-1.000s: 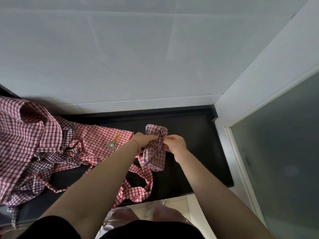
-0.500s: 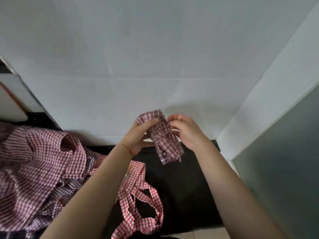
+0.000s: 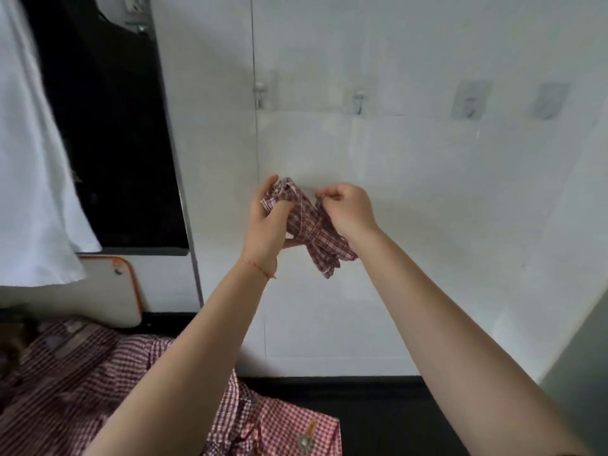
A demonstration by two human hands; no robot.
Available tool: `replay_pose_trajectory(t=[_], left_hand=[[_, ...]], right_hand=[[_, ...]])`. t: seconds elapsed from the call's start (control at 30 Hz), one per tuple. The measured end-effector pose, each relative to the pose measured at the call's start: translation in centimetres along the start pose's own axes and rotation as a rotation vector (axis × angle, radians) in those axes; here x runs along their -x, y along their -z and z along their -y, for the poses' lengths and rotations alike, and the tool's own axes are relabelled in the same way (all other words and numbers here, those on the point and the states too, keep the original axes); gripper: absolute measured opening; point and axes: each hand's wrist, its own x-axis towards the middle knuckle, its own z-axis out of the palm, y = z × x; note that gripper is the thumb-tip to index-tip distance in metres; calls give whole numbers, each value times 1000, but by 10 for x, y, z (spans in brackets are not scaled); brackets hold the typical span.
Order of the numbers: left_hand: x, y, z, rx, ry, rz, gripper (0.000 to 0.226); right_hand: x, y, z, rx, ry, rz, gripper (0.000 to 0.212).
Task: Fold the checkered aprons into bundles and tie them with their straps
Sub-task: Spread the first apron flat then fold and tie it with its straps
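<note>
From the head camera, the apron bundle [image 3: 309, 225] is held up in the air in front of the white wall [image 3: 427, 192], well above the black worktop [image 3: 378, 409]. Its long axis slants from upper left down to lower right, with a strap [image 3: 312, 232] wound around its middle. The left hand [image 3: 266, 225] is just left of the bundle, its grip curled around the upper end. The right hand [image 3: 348, 210] is just right of the bundle, its grip pinching what looks like a strap end near the top. Both hands touch the bundle, the right nearer the loose end. Loose aprons [image 3: 98, 390] lie on the worktop, far below and left of the bundle.
</note>
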Motion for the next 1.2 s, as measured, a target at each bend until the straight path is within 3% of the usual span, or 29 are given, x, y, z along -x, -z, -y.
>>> replay_pose_trajectory(t=[0.2,0.47,0.67,0.87,1.2], left_hand=[[-26,12,-47,124,-185,-191,25],[-80,18,-109,185,-206,-306,45],[-93,18,-104,198,-228,-340,36],[-95,20,-100,245,-217,-327,32],[-97,21,-97,249,-117,-359,32]], right_hand=[[-26,-22,75,-2,180,-20,13],[-70,-48,153,59,331,-122,4],[-81,-54,158,186,335,-99,14],[-81,-54,156,226,302,-128,11],[-73,-61,150,510,426,-154,14]])
